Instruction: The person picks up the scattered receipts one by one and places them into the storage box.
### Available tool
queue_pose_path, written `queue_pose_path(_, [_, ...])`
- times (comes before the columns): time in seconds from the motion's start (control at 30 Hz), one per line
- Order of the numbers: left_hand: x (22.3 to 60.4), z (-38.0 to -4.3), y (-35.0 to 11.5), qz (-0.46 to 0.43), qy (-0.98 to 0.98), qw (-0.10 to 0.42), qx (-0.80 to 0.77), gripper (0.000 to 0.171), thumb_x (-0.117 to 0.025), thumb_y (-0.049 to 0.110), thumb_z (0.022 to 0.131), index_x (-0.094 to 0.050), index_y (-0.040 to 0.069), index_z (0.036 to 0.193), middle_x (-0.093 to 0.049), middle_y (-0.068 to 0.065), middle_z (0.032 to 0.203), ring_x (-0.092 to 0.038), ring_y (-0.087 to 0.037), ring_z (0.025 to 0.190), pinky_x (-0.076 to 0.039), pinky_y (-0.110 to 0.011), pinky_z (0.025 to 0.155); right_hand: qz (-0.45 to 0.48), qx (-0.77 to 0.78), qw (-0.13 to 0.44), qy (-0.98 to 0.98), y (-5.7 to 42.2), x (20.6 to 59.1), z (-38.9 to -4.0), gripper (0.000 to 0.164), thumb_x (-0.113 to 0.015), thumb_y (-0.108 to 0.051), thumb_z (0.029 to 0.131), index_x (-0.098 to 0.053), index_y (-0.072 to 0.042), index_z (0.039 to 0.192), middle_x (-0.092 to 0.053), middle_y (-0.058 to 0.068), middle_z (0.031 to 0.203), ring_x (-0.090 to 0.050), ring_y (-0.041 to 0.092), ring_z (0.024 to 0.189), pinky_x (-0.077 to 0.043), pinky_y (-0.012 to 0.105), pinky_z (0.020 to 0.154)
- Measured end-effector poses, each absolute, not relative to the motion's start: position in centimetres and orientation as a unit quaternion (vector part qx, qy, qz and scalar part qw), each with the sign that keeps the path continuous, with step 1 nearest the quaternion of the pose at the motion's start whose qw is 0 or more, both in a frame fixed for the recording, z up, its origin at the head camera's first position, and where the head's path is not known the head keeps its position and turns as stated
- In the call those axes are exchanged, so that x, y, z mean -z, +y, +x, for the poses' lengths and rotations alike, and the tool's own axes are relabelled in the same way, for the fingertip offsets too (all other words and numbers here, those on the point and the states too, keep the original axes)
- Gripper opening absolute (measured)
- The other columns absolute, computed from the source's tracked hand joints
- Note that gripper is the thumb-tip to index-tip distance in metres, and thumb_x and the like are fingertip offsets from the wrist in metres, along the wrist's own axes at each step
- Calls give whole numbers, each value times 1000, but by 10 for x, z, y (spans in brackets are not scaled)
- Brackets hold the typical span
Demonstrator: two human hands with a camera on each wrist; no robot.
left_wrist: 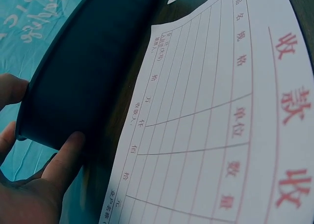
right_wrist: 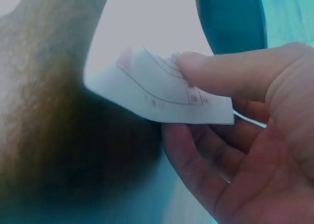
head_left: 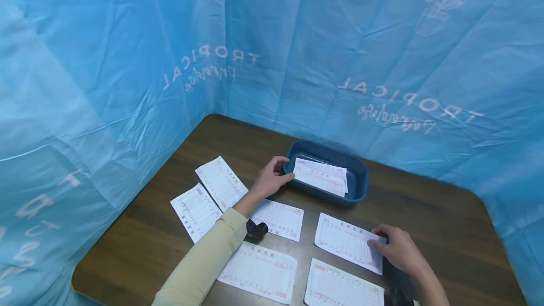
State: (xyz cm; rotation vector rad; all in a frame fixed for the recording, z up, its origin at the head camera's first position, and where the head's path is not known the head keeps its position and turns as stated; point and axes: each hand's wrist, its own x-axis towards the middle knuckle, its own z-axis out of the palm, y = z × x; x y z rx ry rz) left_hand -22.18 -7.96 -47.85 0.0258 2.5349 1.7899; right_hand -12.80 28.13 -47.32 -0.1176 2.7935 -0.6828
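Note:
My left hand (head_left: 272, 177) holds the left end of a dark blue plastic basin (head_left: 361, 188), fingers at the rim and thumb against the near wall; the left wrist view shows the basin's outer side (left_wrist: 83, 71) close up. Inside the basin lie a few printed receipt slips (head_left: 318, 176). My right hand (head_left: 399, 249) pinches the right end of a receipt slip (head_left: 344, 239) between thumb and fingers. In the right wrist view the slip (right_wrist: 171, 106) bends at the grip, thumb on top and fingers beneath.
Another receipt slip (head_left: 344, 287) lies just in front of the pinched one. Several more, among them a slip (head_left: 259, 270) and a slip (head_left: 221, 181), spread over the left part of the brown table (head_left: 446, 211). Blue printed curtains (head_left: 382, 60) hang around the table.

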Motion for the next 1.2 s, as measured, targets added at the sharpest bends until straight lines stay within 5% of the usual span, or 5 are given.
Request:
queue_pose_path(0.4, [476,-220,-80,6,817,21,-576,46,-70,36,88,-50,31,129,-52,-4,130,-56,-24,106,-50,-38,82,-64,321,91,940,279,454,-125,20,-71,-24,88,-69,-10,103,-66,4,96,-55,21,82,-46,34,68])
queue_pose_path(0.83, [476,-223,-81,12,826,21,-564,48,-70,38,87,-49,32,130,-51,-4,133,-55,-24,110,-49,-40,85,-52,346,88,933,277,440,-129,38,-68,-39,89,-67,-8,110,-66,8,106,-58,24,89,-50,40,77])
queue_pose_path(1.2, [477,-223,-81,6,825,25,-564,49,-71,38,86,-50,31,130,-51,-4,133,-55,-23,109,-48,-40,85,-89,352,51,930,275,419,-142,37,-68,-38,89,-67,-7,110,-68,7,98,-60,22,78,-49,32,65])
